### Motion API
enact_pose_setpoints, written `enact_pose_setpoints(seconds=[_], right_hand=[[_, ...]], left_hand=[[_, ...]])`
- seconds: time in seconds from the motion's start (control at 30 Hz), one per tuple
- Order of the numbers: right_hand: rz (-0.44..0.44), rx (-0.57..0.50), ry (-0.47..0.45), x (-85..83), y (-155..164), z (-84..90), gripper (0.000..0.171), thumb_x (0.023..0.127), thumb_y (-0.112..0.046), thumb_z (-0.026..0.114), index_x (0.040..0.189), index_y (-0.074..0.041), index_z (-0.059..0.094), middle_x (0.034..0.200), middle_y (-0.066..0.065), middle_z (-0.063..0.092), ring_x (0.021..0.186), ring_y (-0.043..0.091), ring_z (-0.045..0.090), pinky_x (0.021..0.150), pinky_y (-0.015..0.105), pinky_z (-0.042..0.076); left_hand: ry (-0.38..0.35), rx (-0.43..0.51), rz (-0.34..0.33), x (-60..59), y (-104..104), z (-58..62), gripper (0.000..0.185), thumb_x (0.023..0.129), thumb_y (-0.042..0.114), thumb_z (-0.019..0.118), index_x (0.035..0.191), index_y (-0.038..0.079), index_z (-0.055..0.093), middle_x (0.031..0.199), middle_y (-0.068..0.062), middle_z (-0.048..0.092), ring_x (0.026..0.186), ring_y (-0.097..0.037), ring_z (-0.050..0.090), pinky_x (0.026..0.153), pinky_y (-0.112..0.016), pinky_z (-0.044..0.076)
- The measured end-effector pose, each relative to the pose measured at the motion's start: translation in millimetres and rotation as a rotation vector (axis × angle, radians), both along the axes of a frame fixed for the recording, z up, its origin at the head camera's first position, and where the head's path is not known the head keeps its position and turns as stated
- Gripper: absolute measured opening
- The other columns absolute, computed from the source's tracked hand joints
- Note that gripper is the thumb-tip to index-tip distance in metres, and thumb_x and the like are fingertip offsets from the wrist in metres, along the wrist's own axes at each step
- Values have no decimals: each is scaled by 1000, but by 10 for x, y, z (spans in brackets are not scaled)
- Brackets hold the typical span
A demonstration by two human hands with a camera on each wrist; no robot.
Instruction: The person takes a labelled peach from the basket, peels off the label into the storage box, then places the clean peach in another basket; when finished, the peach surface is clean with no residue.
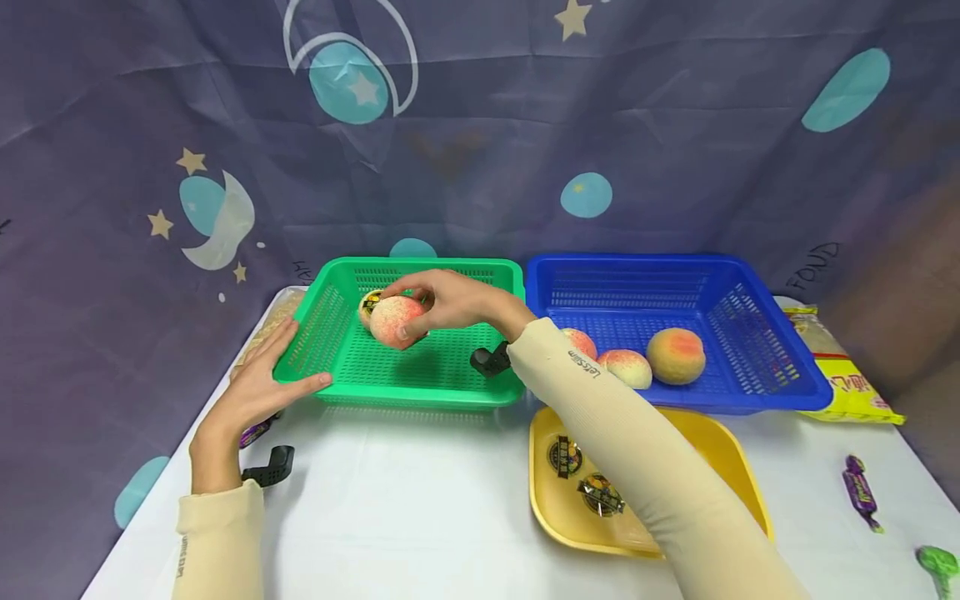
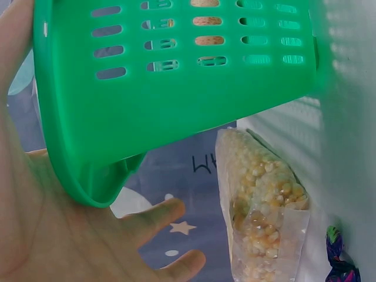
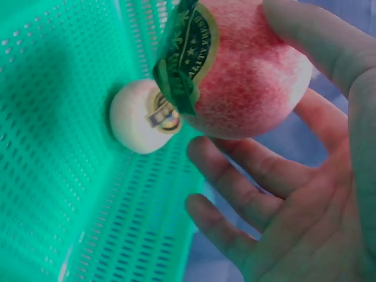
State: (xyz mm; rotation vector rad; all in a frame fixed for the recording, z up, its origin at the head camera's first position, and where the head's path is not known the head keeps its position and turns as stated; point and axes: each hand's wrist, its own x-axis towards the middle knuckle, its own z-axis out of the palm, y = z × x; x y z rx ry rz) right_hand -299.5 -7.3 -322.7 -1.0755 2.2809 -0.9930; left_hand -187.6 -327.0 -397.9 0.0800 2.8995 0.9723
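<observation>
My right hand (image 1: 459, 300) holds a pink and cream peach (image 1: 393, 323) over the green basket (image 1: 420, 395), pinching it between thumb and fingers. A black and gold label with green film shows on this peach (image 3: 249, 76) in the right wrist view. Behind it, a paler peach (image 3: 136, 120) with a round label lies inside the basket. At the basket's left front corner, my left hand (image 1: 255, 392) rests against the rim, its fingers stretched out. The left wrist view shows that palm (image 2: 64, 235) beside the green rim.
A blue basket (image 1: 780, 350) to the right contains peaches (image 1: 675, 357). In front stands a yellow tray (image 1: 551, 508) with round labels (image 1: 600, 495), partly under my right sleeve. A bag of corn kernels (image 2: 258, 205), a yellow packet (image 1: 855, 387) and a purple-wrapped candy (image 1: 860, 493) lie around.
</observation>
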Motion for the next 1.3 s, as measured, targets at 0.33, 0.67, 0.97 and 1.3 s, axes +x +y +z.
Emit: enact_pose_setpoints(seconds=[0.33,0.67,0.97,1.3], right_hand=[[26,-132,172,511,397,111,61,85,-25,84,141,-17,61,126,-1,69,103,15,64,93,39,55],[-12,-192,135,1014,840,-8,61,84,-25,85,140,-19,62,137,-5,66,111,11,64,98,36,54],[-38,-139,108,1379,1109,-172,62,86,-28,84,142,-20,60,139,-3,64,117,14,65,99,33,55],[-8,-40,111,1576,1055,-345,59,85,-40,83,139,-27,63,131,-12,68,102,4,64,83,26,56]], left_hand=[[13,-12,-6,30,7,17,110,87,61,71,165,26,3,174,-2,0,158,-46,5,111,-81,14],[30,-29,-13,52,17,30,110,87,61,70,165,23,4,174,-5,1,157,-47,5,109,-83,13],[128,-33,-71,75,134,139,101,88,55,73,165,20,18,174,-5,7,159,-42,-2,113,-81,8],[305,142,-289,176,637,409,77,83,31,85,152,27,49,162,-2,40,154,-35,24,115,-71,23]])
